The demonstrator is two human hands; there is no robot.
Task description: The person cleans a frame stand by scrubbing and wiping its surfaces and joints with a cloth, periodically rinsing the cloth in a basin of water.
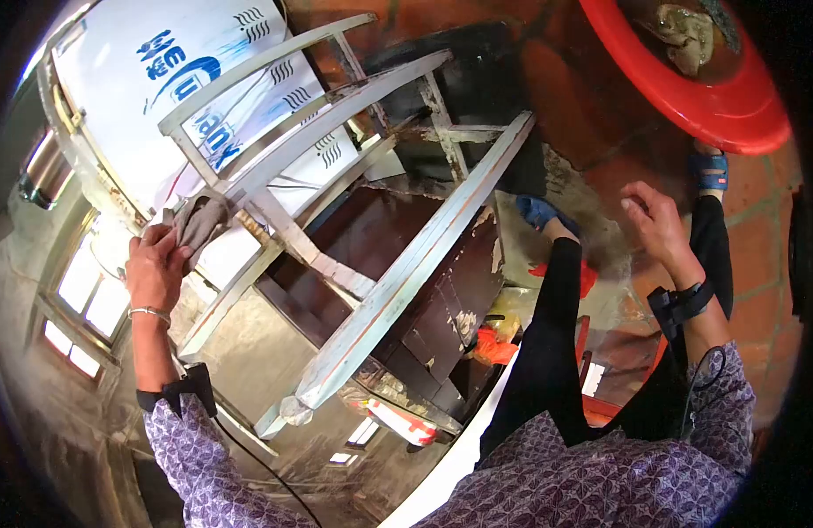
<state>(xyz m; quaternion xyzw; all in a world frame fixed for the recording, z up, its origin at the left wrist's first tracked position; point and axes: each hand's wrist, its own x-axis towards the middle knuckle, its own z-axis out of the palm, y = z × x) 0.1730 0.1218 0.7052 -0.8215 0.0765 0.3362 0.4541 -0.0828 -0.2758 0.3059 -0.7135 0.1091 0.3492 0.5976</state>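
Observation:
At the left, my left hand (155, 268) is closed round a grey-brown cloth (201, 224), which lies against a rail of a worn wooden frame (415, 251). The frame has pale, chipped paint and several long slats and crosspieces. On the right, my right hand (657, 224) hangs in the air above the floor, away from the frame, its fingers loosely curled and apart with nothing between them.
A red basin (750, 114) holding a wet-looking cloth (685, 40) is at the top right. Behind the frame stands a white panel with blue lettering (116, 97). A dark brown cabinet (441, 308) with peeling surface is below the frame. My feet in blue sandals (540, 211) are on the tiled floor.

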